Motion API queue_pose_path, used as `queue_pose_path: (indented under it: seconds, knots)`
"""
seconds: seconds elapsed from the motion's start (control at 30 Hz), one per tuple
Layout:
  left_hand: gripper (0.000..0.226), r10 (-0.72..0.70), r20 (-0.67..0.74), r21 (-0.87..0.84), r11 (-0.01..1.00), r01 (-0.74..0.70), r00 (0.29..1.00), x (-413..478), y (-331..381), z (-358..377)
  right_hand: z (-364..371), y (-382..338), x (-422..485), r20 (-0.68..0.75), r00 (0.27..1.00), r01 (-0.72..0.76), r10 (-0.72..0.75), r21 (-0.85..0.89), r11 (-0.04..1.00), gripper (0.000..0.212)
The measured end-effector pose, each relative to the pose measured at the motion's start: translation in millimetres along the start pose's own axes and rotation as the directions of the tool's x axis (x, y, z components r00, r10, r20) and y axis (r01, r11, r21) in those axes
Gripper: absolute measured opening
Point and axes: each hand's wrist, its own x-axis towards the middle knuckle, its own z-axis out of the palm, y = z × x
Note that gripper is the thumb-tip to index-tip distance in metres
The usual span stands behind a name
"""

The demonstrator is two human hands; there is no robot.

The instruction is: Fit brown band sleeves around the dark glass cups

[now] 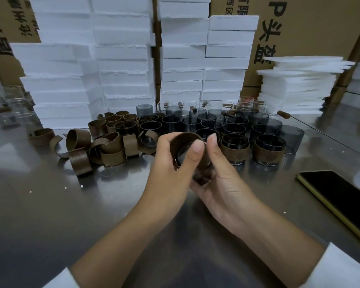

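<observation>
**A:** Head view. Progress?

**B:** Two sleeved cups point(234, 149) stand front right on the surface point(112, 204). Many bare cups point(212, 121) are massed behind them, and loose sleeves point(110, 146) are heaped to the left. Some banded cups may sit back left, but I cannot confirm that. Judged: early, with most cups left to do.

**A:** Grips?

**B:** The left grip point(170, 163) is curled round the sleeve point(185, 140), thumb across its front. The right grip point(222, 183) cradles the cup point(185, 157) from below and the right, fingers curled on it. The piece is held above the surface at centre, just in front of the bare cups.

**A:** Appearance?

**B:** The sleeve is a matte brown ring encircling the cup, and dark glass shows inside it. Fingers hide the lower edge, so I cannot tell whether it is fully seated.
</observation>
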Motion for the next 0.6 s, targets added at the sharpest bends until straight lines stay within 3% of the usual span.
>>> queue_pose_path:
  seconds: [0.23,0.33,0.47,0.6]
  knots:
    - [0.064,-0.087,0.022,-0.081,0.993,0.088,0.996,0,-3,-4,1,-1,-1,0.044,0.999,0.001,0.002,-0.065,0.998,0.089]
    - [0.047,-0.140,0.034,-0.131,0.981,0.143,0.990,2,-6,-5,0,-3,0,0.039,0.999,0.001,0.001,-0.066,0.998,0.086]
    - [0.018,-0.138,0.052,-0.153,0.978,0.145,0.989,7,-7,-7,-3,-9,1,0.070,0.997,0.019,-0.017,-0.029,0.999,0.063]
    - [0.032,-0.085,0.080,-0.157,0.983,0.097,0.993,7,-7,-7,-5,-12,2,0.083,0.996,0.021,-0.024,0.035,0.999,0.044]
